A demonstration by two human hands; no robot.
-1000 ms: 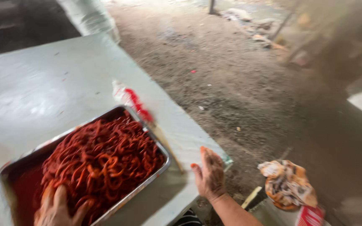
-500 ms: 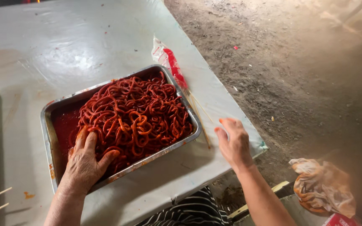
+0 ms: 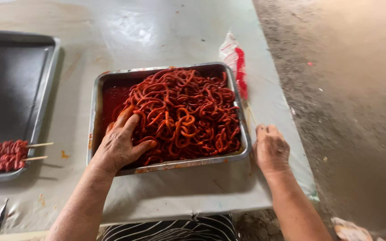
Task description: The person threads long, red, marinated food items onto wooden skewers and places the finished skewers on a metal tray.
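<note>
Left hand (image 3: 120, 143): spread wide, pressed into red marinated strips (image 3: 182, 111) in metal tray (image 3: 96, 96).
Right hand (image 3: 270, 148): curled loosely, nothing held, rested on table (image 3: 166, 27) near right edge.

We find open table (image 3: 157, 27) surface along the far edge, where a hand can pass freely. The metal tray (image 3: 95, 111) of red strips (image 3: 184, 114) blocks the middle near the front edge, with our left hand (image 3: 120, 143) resting inside it. Our right hand (image 3: 271, 149) fills the narrow strip between tray and right edge; a plastic bag (image 3: 234, 62) lies farther along it. A dark tray (image 3: 14, 85) with skewers (image 3: 5, 155) occupies the left edge.
</note>
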